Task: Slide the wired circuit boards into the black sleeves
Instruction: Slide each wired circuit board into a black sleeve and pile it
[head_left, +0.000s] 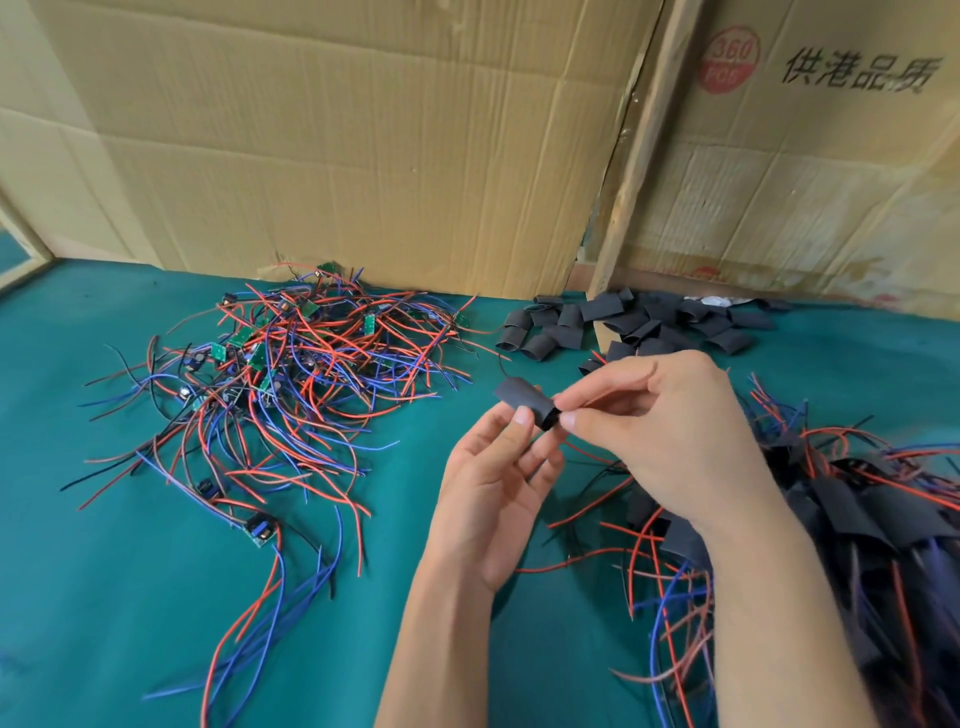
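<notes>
A black sleeve (522, 401) is held above the green table between both hands. My left hand (493, 483) grips its near side with thumb and fingers. My right hand (660, 431) pinches its right end, where a dark part pokes out; whether a board sits inside is hidden. Several wired circuit boards (291, 364) with red, blue and black wires lie tangled at the left. Empty black sleeves (623, 322) are heaped at the back. Sleeved boards with wires (857, 519) are piled at the right, partly behind my right forearm.
Cardboard sheets (363, 145) stand upright along the table's back edge, with a wooden post (639, 156) between them. One loose wired board (260, 530) lies apart at the near left on the green table cover (104, 597).
</notes>
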